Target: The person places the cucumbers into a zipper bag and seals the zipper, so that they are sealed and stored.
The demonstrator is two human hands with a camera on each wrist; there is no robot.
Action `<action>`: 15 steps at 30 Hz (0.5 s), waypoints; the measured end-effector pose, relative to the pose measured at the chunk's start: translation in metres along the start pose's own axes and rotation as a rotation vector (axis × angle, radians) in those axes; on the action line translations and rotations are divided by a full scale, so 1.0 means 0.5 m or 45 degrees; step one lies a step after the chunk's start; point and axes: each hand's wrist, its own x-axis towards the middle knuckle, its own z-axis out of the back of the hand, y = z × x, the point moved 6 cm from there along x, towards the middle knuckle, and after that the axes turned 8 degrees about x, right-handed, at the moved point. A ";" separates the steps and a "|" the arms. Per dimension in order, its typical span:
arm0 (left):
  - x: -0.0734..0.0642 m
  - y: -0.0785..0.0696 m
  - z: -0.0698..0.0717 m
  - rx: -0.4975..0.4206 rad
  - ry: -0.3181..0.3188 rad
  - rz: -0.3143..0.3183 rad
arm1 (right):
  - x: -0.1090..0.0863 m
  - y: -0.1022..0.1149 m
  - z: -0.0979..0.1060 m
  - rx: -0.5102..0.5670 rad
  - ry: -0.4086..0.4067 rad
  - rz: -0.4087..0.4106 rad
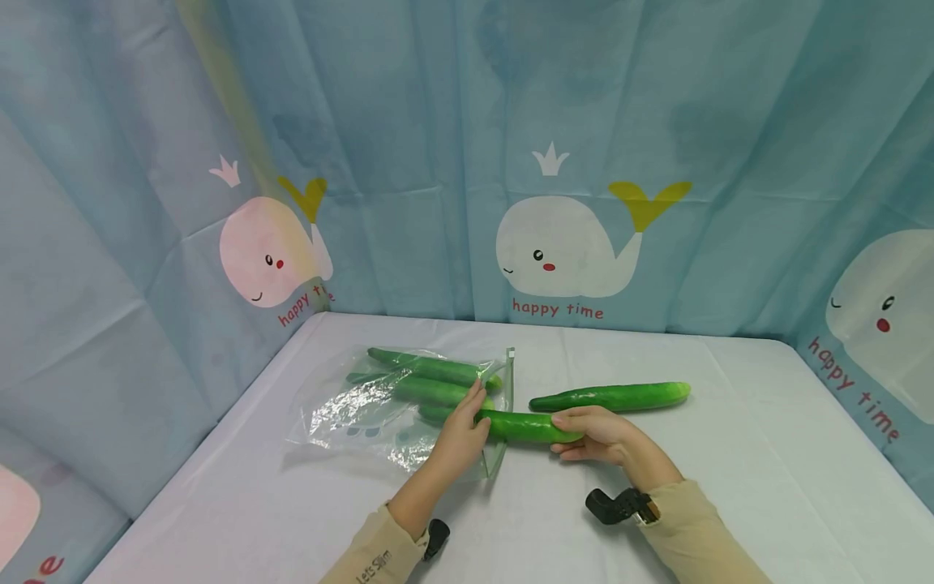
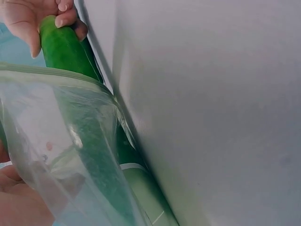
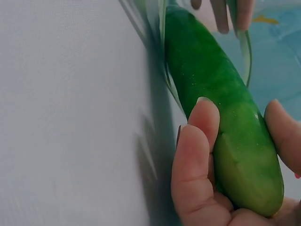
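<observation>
Blue whale-printed cloth is hung around a white table. One cucumber is gripped at its pale end by the right hand, its other end inside a clear bag near the table's left edge. The bag's mouth is touched by the left hand, fingers straight. Two more cucumbers are enclosed there; a fourth cucumber is laid nearer the far edge, beyond the right hand.

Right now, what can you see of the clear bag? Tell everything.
The clear bag looks like thin, crinkled plastic with a greenish strip along its open mouth. It lies on the white table, mouth toward the right hand. Two cucumbers lie inside; a third cucumber, gripped by that hand, is partly in. The left hand touches the bag near its mouth.
</observation>
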 end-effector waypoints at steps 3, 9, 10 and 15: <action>-0.001 -0.001 0.001 0.003 0.002 -0.001 | 0.005 -0.003 -0.003 0.015 -0.003 -0.010; 0.000 0.000 0.001 0.007 -0.002 -0.014 | 0.015 -0.005 -0.010 0.039 0.000 -0.025; 0.000 0.001 0.001 0.007 -0.003 -0.011 | 0.016 -0.005 -0.012 0.040 0.002 -0.026; -0.001 0.001 0.002 0.008 -0.012 -0.002 | 0.022 -0.005 -0.022 0.049 0.003 -0.033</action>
